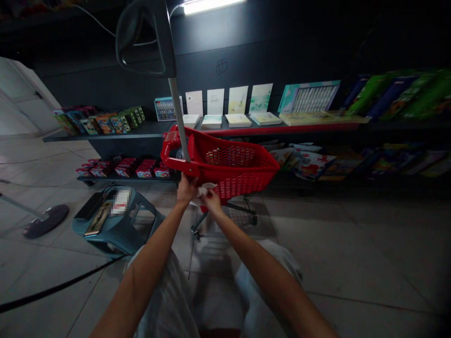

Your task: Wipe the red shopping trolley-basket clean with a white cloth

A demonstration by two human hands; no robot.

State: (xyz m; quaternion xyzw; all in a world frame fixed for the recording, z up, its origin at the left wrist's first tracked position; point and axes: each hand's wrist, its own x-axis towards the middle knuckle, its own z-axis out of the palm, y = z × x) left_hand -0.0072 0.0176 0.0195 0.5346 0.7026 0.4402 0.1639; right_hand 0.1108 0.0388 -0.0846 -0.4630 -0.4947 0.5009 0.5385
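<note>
A small red plastic shopping cart (225,180) stands in front of me, its basket sides pierced with slots and a grey pole rising beside its handle. My left hand (186,188) grips the cart's near side just below the handle end, partly hidden by its own wrist. Beside it, my right hand (212,201) is closed on a crumpled white wipe (203,189), pressed near the cart's lower side. The exact places of the fingertips are too dim to make out.
To the left stands a blue-grey plastic stool (120,225) with a phone (98,218) and other items on it. A round dark pole base (45,220) is farther left. Behind the cart runs a dark shelf (141,130) with books, boxes and snack bags.
</note>
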